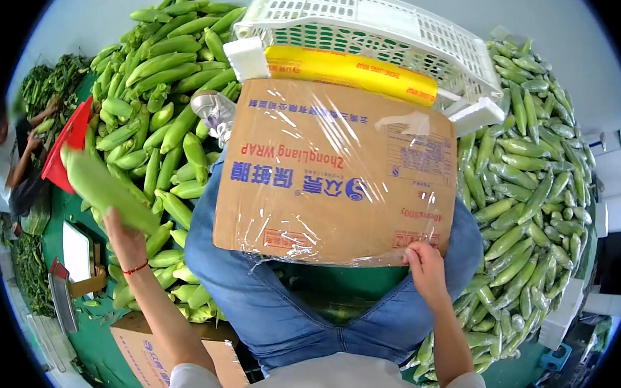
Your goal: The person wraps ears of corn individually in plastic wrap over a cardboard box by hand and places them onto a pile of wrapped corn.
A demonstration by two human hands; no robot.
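My left hand (124, 237) holds up a green ear of corn in its husk (109, 189), over the loose corn pile (174, 75); the ear is slightly blurred. Across my lap lies a flat cardboard sheet (290, 209) with clear film stretched over it. At the sheet's lower right edge, the fingers of my right hand (424, 262) pinch the film's edge. Behind the sheet is a yellow roll of wrap (350, 71), held between two white blocks.
A white plastic crate (386, 17) stands behind the roll. Wrapped corn (526, 205) is heaped at right. A cardboard box (141, 354) sits at lower left. A red basin (73, 145) and another person's arms (25, 161) are at far left.
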